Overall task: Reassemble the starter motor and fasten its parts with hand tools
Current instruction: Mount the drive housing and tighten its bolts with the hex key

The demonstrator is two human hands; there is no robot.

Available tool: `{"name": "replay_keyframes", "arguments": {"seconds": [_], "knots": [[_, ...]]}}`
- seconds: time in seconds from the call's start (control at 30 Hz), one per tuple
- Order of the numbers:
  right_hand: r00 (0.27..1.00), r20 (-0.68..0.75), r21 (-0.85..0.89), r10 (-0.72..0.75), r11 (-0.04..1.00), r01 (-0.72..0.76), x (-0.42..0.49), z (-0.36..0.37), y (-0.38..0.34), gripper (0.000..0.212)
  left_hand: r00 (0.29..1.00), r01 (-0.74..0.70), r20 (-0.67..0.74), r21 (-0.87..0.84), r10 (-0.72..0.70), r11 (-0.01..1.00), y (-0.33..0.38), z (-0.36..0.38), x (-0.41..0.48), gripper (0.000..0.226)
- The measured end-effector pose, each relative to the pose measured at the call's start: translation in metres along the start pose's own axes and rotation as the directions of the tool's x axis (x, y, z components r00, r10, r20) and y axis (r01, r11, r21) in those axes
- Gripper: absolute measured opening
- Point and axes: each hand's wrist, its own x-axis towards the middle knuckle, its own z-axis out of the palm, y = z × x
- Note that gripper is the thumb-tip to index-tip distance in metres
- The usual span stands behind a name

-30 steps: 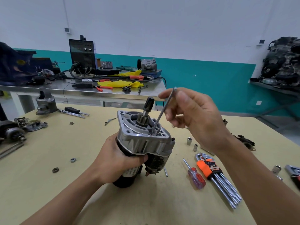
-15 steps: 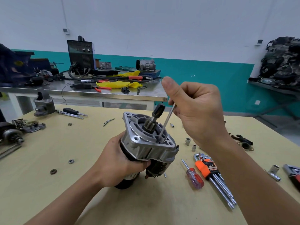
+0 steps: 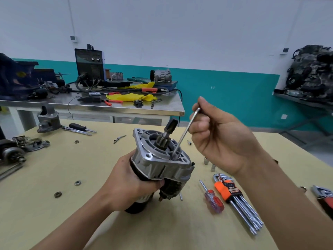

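Left hand (image 3: 129,184) firm around the starter motor (image 3: 162,165), right hand (image 3: 221,141) in a pinch grip on the hex key (image 3: 185,133)

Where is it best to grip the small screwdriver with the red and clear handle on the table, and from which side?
Probably by the thick handle of the screwdriver, from above and the left: it lies flat, handle toward the person, with the orange-holder hex key set close on its right.
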Motion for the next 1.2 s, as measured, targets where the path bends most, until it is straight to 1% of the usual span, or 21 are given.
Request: {"name": "replay_keyframes", "arguments": {"seconds": [0.03,0.1,0.13,0.17,0.23,0.27,0.33,0.4,0.47,0.53,0.6,0.63,0.7,0.73,0.83,0.93,1.0,1.03,1.1,1.13,1.2], "knots": [[0.997,-0.009,0.031,-0.073,0.997,0.073,0.002,-0.001,0.007,0.016,1.0,0.004,-0.017,-0.01,-0.004,1.0,0.0,0.0,0.0,0.053],[0.94,-0.063,-0.116,-0.336,0.938,0.327,0.006,-0.002,0.021,0.014,0.999,0.008,-0.047,-0.029,-0.009,1.0,-0.002,-0.001,0.0,0.051],[0.863,-0.06,-0.263,-0.501,0.842,0.471,0.008,-0.002,0.027,0.013,0.998,0.007,-0.056,-0.034,-0.009,0.999,-0.002,-0.001,0.0,0.052],[0.754,-0.011,-0.404,-0.657,0.693,0.597,0.01,-0.002,0.032,0.012,0.998,0.001,-0.058,-0.035,-0.003,0.999,-0.002,-0.001,-0.001,0.054],[0.528,0.126,-0.596,-0.84,0.361,0.717,0.014,-0.001,0.038,0.011,0.999,-0.015,-0.05,-0.027,0.013,1.0,-0.002,-0.001,-0.002,0.055],[0.447,0.174,-0.671,-0.877,0.227,0.706,0.015,-0.001,0.037,0.016,0.999,-0.019,-0.045,-0.02,0.018,1.0,-0.002,-0.001,-0.002,0.054],[0.307,0.287,-0.809,-0.907,-0.058,0.584,0.016,-0.002,0.033,0.024,0.999,-0.02,-0.041,-0.011,0.019,1.0,-0.001,0.001,-0.002,0.053],[0.22,0.421,-0.849,-0.88,-0.297,0.437,0.016,-0.006,0.026,0.027,0.999,-0.019,-0.047,-0.007,0.019,1.0,-0.001,0.002,-0.001,0.053],[0.204,0.497,-0.831,-0.843,-0.396,0.39,0.016,-0.009,0.021,0.026,0.999,-0.01,-0.051,-0.015,0.009,1.0,0.0,0.003,0.0,0.054],[0.23,0.564,-0.783,-0.793,-0.426,0.453,0.015,-0.011,0.018,0.017,0.998,-0.011,-0.054,-0.01,0.011,1.0,0.0,0.004,0.0,0.055],[0.337,0.583,-0.759,-0.739,-0.348,0.55,0.013,-0.014,0.016,0.013,0.998,-0.013,-0.062,0.003,0.013,1.0,0.001,0.004,0.0,0.056],[0.432,0.568,-0.77,-0.701,-0.266,0.581,0.011,-0.016,0.013,0.019,0.998,-0.012,-0.066,0.003,0.012,1.0,0.001,0.004,0.0,0.055],[0.621,0.517,-0.814,-0.59,-0.115,0.569,0.007,-0.021,0.006,0.028,0.998,-0.006,-0.068,-0.008,0.006,1.0,0.001,0.003,0.001,0.055],[0.668,0.497,-0.835,-0.555,-0.095,0.542,0.005,-0.023,0.003,0.028,0.998,-0.002,-0.063,-0.01,0.001,1.0,0.001,0.002,0.001,0.055],[0.69,0.471,-0.855,-0.55,-0.091,0.511,0.004,-0.024,-0.008,0.017,0.999,0.001,-0.053,-0.005,-0.002,1.0,0.001,0.002,0.002,0.055],[0.728,0.443,-0.844,-0.523,0.03,0.536,0.004,-0.016,-0.016,0.006,0.999,0.007,-0.032,0.029,-0.006,1.0,0.002,0.002,0.002,0.055],[0.796,0.364,-0.828,-0.485,0.223,0.514,0.003,-0.011,-0.015,0.017,1.0,0.002,-0.006,0.051,-0.002,0.999,0.002,0.003,0.001,0.057],[0.854,0.259,-0.811,-0.452,0.378,0.446,0.003,-0.009,-0.012,0.027,1.0,-0.001,0.009,0.057,0.001,0.998,0.002,0.003,0.001,0.059],[0.951,-0.009,-0.689,-0.31,0.691,0.219,0.005,-0.003,-0.006,0.041,1.0,-0.007,0.027,0.065,0.005,0.998,0.002,0.004,0.001,0.059],[0.971,-0.111,-0.597,-0.213,0.795,0.105,0.005,-0.002,-0.004,0.043,1.0,-0.008,0.031,0.066,0.005,0.998,0.002,0.004,0.001,0.059],[0.983,-0.179,-0.441,-0.05,0.897,-0.034,0.005,-0.002,-0.008,0.039,1.0,-0.001,0.031,0.065,-0.001,0.998,0.002,0.004,0.001,0.059]]}}
